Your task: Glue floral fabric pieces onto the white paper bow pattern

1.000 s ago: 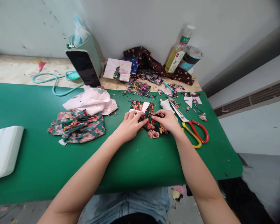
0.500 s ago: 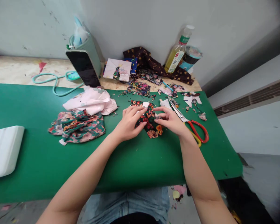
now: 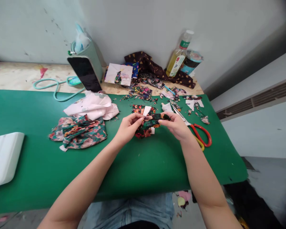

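Between both hands a dark floral fabric piece (image 3: 153,121) is stretched just above the green table mat (image 3: 143,168). My left hand (image 3: 128,128) pinches its left end with thumb and fingertips. At the other end my right hand (image 3: 175,125) grips it, thumb in front. Behind and below it lies more red-and-black floral fabric (image 3: 138,109) with a white paper piece (image 3: 146,110) on top. Scissors (image 3: 192,125) with red and yellow handles rest open-bladed beside my right wrist.
Left of my hands sit a pink cloth (image 3: 91,105) and a green floral cloth (image 3: 85,133). A phone (image 3: 84,73) leans on a pale green holder. Fabric scraps (image 3: 143,92), a bottle (image 3: 178,58) and a tub (image 3: 193,62) stand along the wall. A white box (image 3: 6,159) is far left.
My hands have gone from resting over the floral fabric to gripping a piece by both ends. That piece is now lifted and drawn out between them.
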The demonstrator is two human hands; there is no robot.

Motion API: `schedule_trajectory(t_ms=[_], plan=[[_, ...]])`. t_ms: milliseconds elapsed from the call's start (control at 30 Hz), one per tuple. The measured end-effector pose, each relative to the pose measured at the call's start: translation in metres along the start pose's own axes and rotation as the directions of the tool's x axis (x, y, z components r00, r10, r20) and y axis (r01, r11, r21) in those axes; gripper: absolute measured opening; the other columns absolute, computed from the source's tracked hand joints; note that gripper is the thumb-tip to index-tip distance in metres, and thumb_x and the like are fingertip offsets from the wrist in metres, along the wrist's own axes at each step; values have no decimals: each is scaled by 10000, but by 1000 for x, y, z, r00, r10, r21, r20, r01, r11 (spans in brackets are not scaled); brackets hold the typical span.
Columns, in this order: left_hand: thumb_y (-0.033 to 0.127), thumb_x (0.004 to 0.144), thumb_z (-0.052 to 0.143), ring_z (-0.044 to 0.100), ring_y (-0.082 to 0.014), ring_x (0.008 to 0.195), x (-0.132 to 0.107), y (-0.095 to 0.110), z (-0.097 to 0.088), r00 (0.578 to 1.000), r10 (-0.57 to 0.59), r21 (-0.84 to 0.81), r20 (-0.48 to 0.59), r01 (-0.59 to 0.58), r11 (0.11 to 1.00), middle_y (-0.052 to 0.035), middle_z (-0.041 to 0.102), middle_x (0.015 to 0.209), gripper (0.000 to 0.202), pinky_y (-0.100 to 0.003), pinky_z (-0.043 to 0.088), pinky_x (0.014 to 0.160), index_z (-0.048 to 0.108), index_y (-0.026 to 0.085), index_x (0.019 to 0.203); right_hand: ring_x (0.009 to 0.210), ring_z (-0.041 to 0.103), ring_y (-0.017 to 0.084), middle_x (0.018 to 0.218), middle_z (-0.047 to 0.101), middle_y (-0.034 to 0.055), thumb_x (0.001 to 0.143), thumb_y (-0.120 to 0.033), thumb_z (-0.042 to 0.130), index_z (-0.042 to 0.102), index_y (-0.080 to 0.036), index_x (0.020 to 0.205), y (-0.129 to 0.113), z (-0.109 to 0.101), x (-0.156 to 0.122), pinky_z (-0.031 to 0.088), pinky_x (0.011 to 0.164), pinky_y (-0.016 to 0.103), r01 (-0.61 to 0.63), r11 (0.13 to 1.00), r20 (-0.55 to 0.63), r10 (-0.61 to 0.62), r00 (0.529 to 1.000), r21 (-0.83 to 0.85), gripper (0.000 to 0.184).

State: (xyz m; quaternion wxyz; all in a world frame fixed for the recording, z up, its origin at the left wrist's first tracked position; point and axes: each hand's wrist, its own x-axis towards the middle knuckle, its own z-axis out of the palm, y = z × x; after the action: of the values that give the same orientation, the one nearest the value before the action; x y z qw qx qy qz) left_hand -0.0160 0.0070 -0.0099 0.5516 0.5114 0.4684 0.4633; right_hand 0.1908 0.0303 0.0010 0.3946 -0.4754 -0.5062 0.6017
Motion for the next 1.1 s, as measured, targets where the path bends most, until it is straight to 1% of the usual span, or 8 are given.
schedule_trajectory(t_ms=[100, 200, 333, 567, 700, 867, 1000, 1100], plan=[[369, 711, 705, 626, -170, 814, -2, 3, 0, 987, -93, -151, 129, 112, 982, -29, 676, 832, 228, -285, 480, 757, 640, 165, 790, 856, 693, 222, 896, 726, 37, 606, -438, 798, 630, -227, 869, -1, 10, -2, 555, 816, 383, -32, 983, 18, 29, 999, 180, 376], [394, 701, 695, 656, -193, 877, -4, 7, 1, 950, -201, -365, 240, 280, 888, -63, 687, 958, 281, -324, 513, 786, 639, 165, 853, 816, 709, 223, 904, 726, 34, 612, -414, 799, 611, -237, 968, -4, 15, -6, 579, 738, 366, -113, 972, 100, 94, 991, 208, 440], [359, 675, 796, 639, -124, 747, -5, 8, 4, 941, -261, -439, 218, 333, 834, -32, 678, 897, 368, -277, 520, 722, 642, 167, 949, 748, 712, 172, 890, 723, 6, 595, -278, 835, 572, -243, 1142, -5, 16, -8, 584, 707, 304, -192, 965, 256, 143, 956, 179, 608], [282, 628, 856, 624, -114, 785, -4, -1, 5, 978, -168, -351, 123, 202, 915, -17, 678, 836, 306, -229, 488, 736, 688, 143, 843, 713, 710, 140, 826, 741, -6, 580, -211, 873, 572, -215, 1181, -1, 7, -5, 564, 664, 242, -272, 960, 343, 235, 910, 63, 672], [252, 626, 855, 611, -97, 778, -2, -1, 0, 992, -122, -350, 28, 124, 929, 11, 673, 833, 278, -219, 478, 752, 677, 163, 821, 649, 676, 125, 868, 760, 22, 590, -282, 873, 684, -193, 1099, -3, -6, -3, 490, 543, 212, -333, 940, 264, 340, 903, -73, 550], [263, 720, 771, 647, -160, 871, -2, 1, -3, 995, -61, -165, 73, 73, 984, -56, 739, 974, 268, -283, 485, 834, 763, 176, 973, 672, 642, 128, 760, 730, 3, 559, -292, 880, 706, -176, 745, -4, -15, -2, 496, 670, 261, -221, 971, 169, 233, 958, -87, 280], [259, 741, 758, 655, -178, 911, -3, 4, -3, 994, 12, -96, 107, -2, 995, -80, 727, 1134, 334, -303, 496, 855, 756, 202, 1070, 694, 630, 122, 782, 710, 0, 585, -311, 869, 634, -185, 722, -4, -12, -3, 492, 698, 265, -129, 992, 148, 128, 981, -3, 300], [273, 730, 774, 653, -146, 813, -4, 5, -2, 992, 16, -121, 122, -1, 993, -99, 684, 1236, 431, -293, 529, 778, 720, 197, 1150, 660, 616, 117, 793, 682, -17, 621, -327, 848, 576, -213, 801, -2, -9, -3, 492, 659, 259, -84, 994, 117, 76, 990, 66, 345]])
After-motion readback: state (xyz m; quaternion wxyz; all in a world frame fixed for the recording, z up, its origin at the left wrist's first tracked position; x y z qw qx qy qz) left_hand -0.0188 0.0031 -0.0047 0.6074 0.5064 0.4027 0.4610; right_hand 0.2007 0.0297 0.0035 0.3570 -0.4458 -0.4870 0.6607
